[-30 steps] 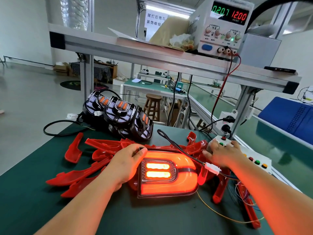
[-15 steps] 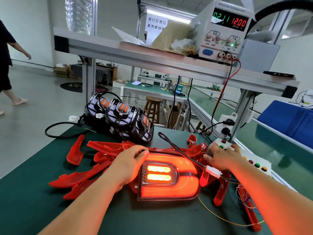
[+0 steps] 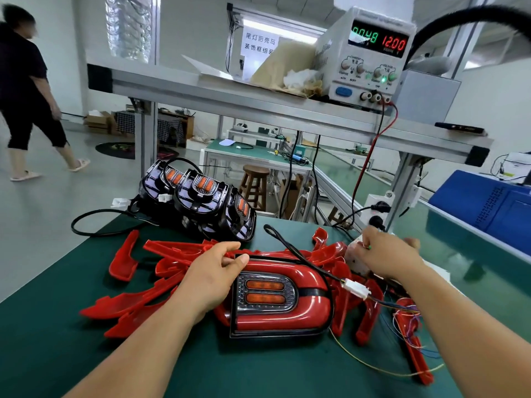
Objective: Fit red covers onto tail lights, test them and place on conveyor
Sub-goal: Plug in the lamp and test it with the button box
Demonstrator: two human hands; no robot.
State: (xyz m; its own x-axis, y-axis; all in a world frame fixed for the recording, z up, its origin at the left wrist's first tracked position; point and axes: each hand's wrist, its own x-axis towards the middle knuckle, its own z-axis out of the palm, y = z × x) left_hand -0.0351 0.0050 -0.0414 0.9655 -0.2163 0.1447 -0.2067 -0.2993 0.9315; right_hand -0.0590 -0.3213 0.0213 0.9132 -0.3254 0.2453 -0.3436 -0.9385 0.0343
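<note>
Head view: tail light (image 3: 275, 294) likely stiff, slick.
Left grip (image 3: 211, 278): clasps rim, sound hold.
Right grip (image 3: 385, 251): clasp unclear.

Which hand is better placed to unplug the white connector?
Probably right: right hand sits at the button box near the white connector; left hand grips the tail light at the opposite corner.

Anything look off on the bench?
Nothing looks damaged. The red covers lie in a loose, crisscrossed heap, and the tail light sits on that heap rather than flat on the mat. Thin coloured wires tangle to its right.
</note>
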